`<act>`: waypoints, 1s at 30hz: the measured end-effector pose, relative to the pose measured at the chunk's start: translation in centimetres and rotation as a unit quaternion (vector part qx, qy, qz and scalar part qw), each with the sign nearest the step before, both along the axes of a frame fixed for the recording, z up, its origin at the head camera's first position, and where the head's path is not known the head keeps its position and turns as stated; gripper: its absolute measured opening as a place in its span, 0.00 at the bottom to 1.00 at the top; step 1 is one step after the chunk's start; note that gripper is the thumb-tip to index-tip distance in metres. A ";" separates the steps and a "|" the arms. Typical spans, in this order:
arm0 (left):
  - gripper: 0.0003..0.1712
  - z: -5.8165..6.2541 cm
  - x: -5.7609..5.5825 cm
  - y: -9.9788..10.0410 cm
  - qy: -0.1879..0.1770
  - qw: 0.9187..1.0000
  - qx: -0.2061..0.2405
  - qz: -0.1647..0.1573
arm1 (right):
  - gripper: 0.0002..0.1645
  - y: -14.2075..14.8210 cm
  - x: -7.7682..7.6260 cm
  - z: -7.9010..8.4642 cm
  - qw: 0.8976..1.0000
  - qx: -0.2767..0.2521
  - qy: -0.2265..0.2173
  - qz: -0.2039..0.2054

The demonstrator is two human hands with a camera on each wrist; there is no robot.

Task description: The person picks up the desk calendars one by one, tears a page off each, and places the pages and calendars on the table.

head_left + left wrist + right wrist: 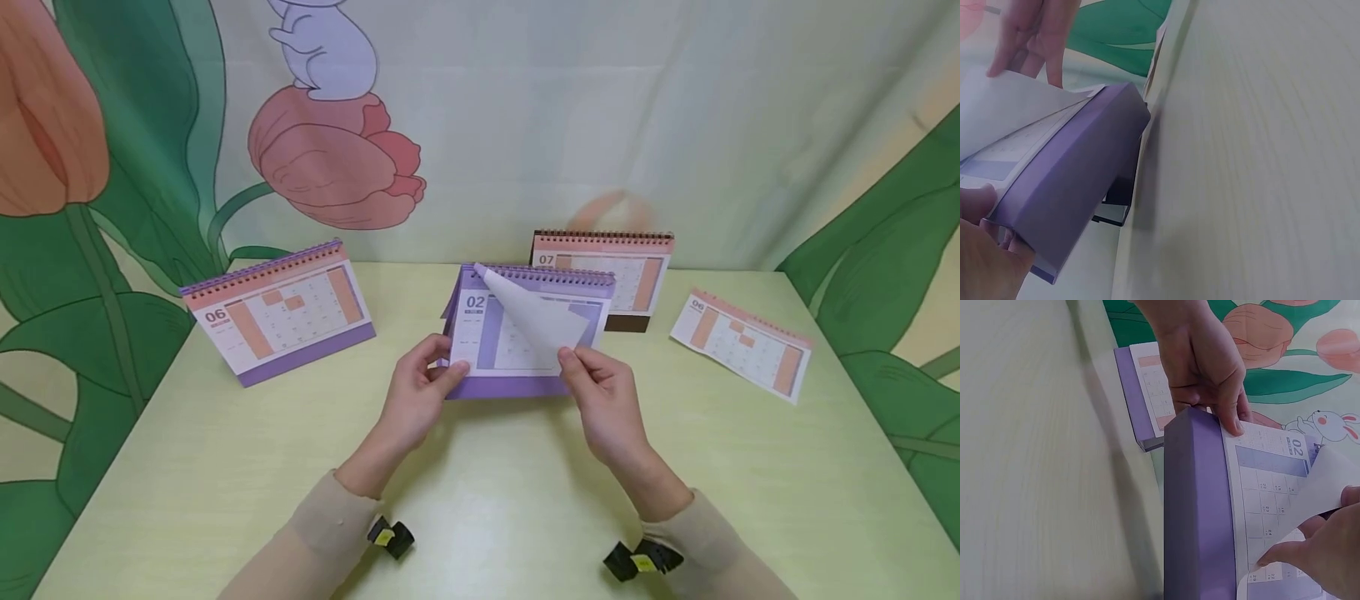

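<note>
A purple desk calendar [510, 387] showing page 02 is held tilted in the middle of the head view. My left hand [416, 387] grips its lower left edge, thumb on the front and fingers behind. With thumb and fingertips, my right hand [606, 400] pinches the lower right of a loose-hanging page [528, 312]. That page is folded over with its white back outward, and it still meets the spiral binding at the upper left. Under it, the 02 sheet [1266, 487] shows in the right wrist view.
At the left stands a purple-based calendar [288, 312] open at 06. Another calendar [637, 321], on page 07 with a brown base, stands partly hidden behind the held one. A loose 06 sheet [742, 343] lies at the right. A printed curtain [525, 125] hangs behind the table [495, 517].
</note>
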State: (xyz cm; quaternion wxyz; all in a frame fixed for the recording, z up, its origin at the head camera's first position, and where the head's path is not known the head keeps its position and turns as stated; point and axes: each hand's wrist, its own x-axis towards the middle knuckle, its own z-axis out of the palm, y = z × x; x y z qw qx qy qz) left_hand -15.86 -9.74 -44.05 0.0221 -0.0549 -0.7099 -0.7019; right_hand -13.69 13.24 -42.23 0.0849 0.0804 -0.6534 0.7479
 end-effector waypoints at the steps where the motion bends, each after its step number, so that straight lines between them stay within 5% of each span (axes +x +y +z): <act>1: 0.09 0.0 0.0 -0.1 0.001 1.000 -0.004 0.000 | 0.22 0.0 0.0 0.0 1.000 -0.014 -0.007 0.004; 6: 0.09 -0.3 -0.2 -0.5 -0.010 1.000 0.012 0.001 | 0.17 -0.1 0.1 1.0 0.992 -0.120 -0.041 0.023; 11: 0.09 -0.1 -0.2 -0.9 0.002 0.999 0.053 0.000 | 0.15 -0.1 0.0 2.6 0.988 -0.144 -0.030 0.050; 17: 0.09 0.2 -0.4 -1.5 0.014 1.000 0.027 0.003 | 0.15 1.1 -0.5 3.2 0.982 -0.172 -0.064 0.054; 30: 0.09 0.1 -0.8 -2.7 0.020 1.000 -0.018 0.016 | 0.16 4.9 -2.2 4.2 0.940 -0.265 -0.173 0.125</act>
